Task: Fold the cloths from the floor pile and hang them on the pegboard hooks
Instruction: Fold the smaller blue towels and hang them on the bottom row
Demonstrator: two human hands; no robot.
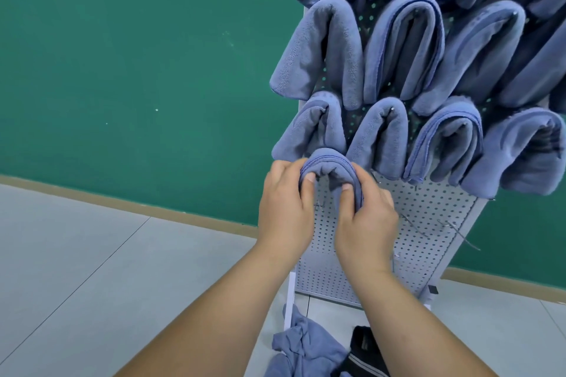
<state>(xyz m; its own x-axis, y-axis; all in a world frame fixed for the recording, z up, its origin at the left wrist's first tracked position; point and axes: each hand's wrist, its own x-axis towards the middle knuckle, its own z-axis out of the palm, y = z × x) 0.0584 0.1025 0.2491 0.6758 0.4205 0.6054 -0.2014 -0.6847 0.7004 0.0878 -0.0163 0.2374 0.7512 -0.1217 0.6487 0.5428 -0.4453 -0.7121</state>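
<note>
A folded blue cloth [329, 164] arches against the white pegboard [422, 223], just under the lowest row of hung cloths. My left hand [286, 208] grips its left side with the thumb tucked beneath. On the right side my right hand [366, 220] pinches the fold. The hook behind the cloth is hidden. Several folded blue cloths [404, 46] hang in rows over the upper board. On the floor below lies the pile of blue cloths [301, 349].
Bare metal hooks [459, 234] stick out of the pegboard to the right of my hands. A dark striped cloth [363, 352] lies beside the pile. The board's white leg [289, 300] stands on the grey tiled floor [92, 269] before a green wall [122, 55].
</note>
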